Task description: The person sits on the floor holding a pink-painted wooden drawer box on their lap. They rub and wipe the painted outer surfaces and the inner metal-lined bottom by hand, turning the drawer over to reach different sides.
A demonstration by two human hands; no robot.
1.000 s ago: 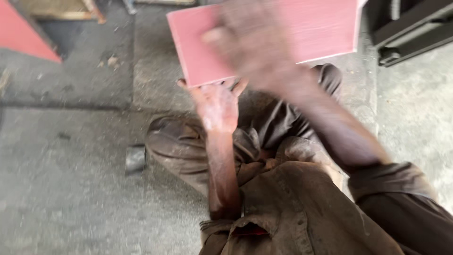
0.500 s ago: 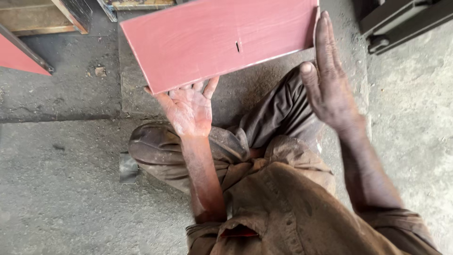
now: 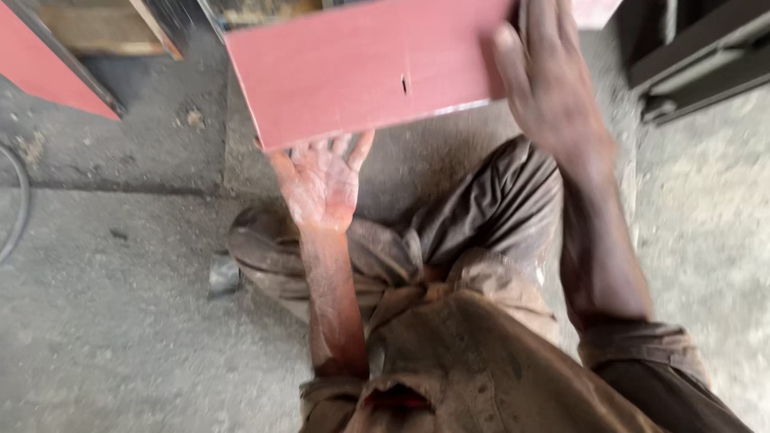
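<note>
We note a flat board (image 3: 365, 72) in dull brick red with one small dark slot mark near its middle, and a second red panel (image 3: 48, 68) at the far left edge. The left hand (image 3: 325, 184) shows reddish dust staining across palm and forearm; the right hand (image 3: 553, 88) reads brown. Trousers and shirt (image 3: 449, 353) are dusty olive-brown, floor (image 3: 104, 337) mottled grey.

A dusty grey concrete floor (image 3: 104, 337) carries a small dark object (image 3: 223, 274) beside the person's knee.
</note>
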